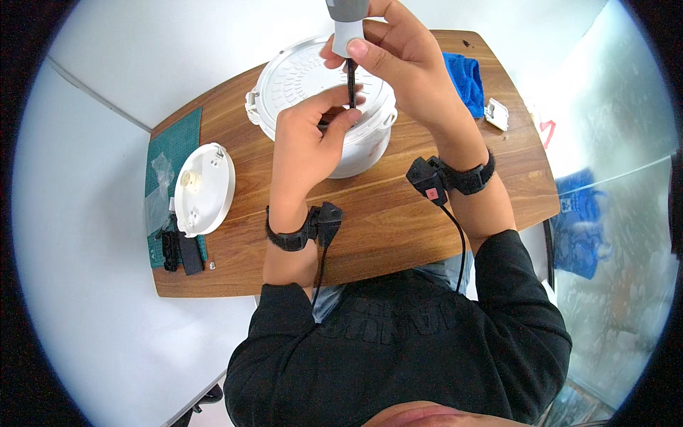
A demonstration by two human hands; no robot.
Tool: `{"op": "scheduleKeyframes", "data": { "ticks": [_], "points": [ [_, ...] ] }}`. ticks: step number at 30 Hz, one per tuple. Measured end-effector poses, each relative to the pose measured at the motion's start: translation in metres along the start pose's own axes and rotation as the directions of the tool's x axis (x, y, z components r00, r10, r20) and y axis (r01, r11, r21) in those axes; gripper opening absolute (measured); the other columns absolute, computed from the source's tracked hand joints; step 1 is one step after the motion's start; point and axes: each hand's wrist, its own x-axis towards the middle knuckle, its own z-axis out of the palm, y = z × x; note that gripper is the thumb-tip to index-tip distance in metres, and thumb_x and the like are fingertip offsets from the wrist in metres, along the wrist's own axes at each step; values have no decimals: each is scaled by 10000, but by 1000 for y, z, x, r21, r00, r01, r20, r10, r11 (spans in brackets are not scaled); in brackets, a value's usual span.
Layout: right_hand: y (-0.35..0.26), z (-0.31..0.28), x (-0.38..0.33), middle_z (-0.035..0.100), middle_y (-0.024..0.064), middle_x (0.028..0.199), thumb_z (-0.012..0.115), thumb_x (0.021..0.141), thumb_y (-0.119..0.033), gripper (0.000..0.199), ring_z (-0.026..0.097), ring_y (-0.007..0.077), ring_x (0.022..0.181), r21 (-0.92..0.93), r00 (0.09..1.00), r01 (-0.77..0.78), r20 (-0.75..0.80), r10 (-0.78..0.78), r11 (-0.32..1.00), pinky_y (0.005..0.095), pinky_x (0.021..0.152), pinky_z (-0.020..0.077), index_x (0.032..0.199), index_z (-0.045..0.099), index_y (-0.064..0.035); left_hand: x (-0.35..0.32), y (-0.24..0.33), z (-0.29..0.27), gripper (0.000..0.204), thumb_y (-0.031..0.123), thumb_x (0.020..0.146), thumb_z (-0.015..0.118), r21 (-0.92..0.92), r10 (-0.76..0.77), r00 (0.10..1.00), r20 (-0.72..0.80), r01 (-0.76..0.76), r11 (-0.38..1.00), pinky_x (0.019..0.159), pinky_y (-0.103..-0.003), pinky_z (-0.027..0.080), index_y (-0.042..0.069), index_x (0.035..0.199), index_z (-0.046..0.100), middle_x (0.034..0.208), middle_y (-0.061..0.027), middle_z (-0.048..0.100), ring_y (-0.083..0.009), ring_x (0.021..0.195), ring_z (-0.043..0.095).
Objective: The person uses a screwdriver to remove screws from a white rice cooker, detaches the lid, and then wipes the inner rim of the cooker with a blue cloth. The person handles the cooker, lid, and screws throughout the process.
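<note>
My right hand is closed round a screwdriver with a grey and white handle, held upright with its dark shaft pointing down. My left hand is closed at the shaft's lower end, thumb and fingers pinched about it. Both hands are over a white round appliance housing with a pattern of small raised shapes on its top and tabs at its rim. The screwdriver's tip is hidden by my left fingers, so I cannot tell what it touches.
At the left, a white round cover lies partly on a green cutting mat, beside a clear plastic bag and black parts. A blue cloth and small white part lie at the right on the wooden table.
</note>
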Motion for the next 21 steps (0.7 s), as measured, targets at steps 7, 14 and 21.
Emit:
{"op": "scheduleKeyframes", "data": {
  "ticks": [7, 14, 21],
  "points": [
    [-19, 5, 1, 687, 62, 936, 772, 942, -206, 341, 586, 108, 728, -456, 991, 70, 135, -9, 887, 238, 635, 483, 1170, 664, 23, -4, 10, 0, 88, 33, 872, 772, 200, -88, 995, -53, 97, 975, 714, -269, 527, -29, 929, 748, 814, -77, 757, -102, 739, 653],
    [-15, 2, 5, 685, 54, 932, 796, 924, -227, 389, 593, 103, 758, -271, 996, 88, 51, -77, 959, 232, 675, 482, 1193, 655, 16, -1, -2, -3, 88, 26, 849, 782, 80, 23, 1000, -5, -23, 997, 698, -283, 540, -3, 927, 753, 845, -103, 759, -136, 740, 687],
    [-16, 6, 1, 709, 81, 919, 779, 941, -235, 370, 669, 122, 856, -256, 996, 90, 37, -84, 962, 271, 775, 553, 1178, 652, 19, -2, 1, -3, 89, -7, 848, 767, 231, 15, 1000, -22, -10, 973, 759, -284, 543, -22, 927, 727, 854, -78, 757, -133, 778, 685]
  ]
}}
